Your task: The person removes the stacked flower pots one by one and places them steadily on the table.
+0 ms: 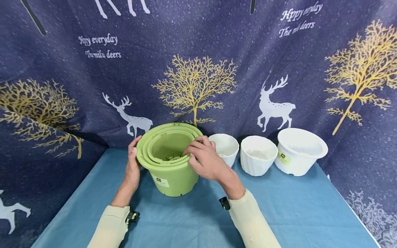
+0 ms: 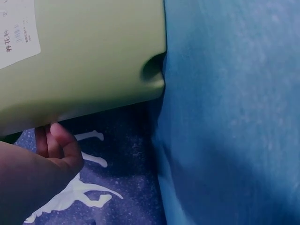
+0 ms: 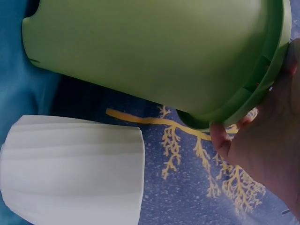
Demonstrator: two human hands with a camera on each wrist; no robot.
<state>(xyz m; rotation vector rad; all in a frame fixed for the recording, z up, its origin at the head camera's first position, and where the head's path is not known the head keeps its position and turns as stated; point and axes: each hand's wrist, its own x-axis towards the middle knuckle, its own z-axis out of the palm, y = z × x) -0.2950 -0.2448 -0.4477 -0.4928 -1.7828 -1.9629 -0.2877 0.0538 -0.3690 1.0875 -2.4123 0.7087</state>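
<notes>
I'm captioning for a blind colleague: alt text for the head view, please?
A person's left hand holds one side of a green pot with smaller green pots nested inside; the right hand curls over the other. Three white pots stand to the right on blue cloth, before a curtain printed with deer and trees.

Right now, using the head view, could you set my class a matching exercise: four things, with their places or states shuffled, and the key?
Column 1
1. left hand
2. right hand
3. green pots
4. labelled white pot

Column 2
A. farthest right of all the pots
B. over the right side of the green rims
C. nested one inside another
D. against the outer left side of the green rim

Pairs: 1-D; 2-B; 3-C; 4-A
</notes>
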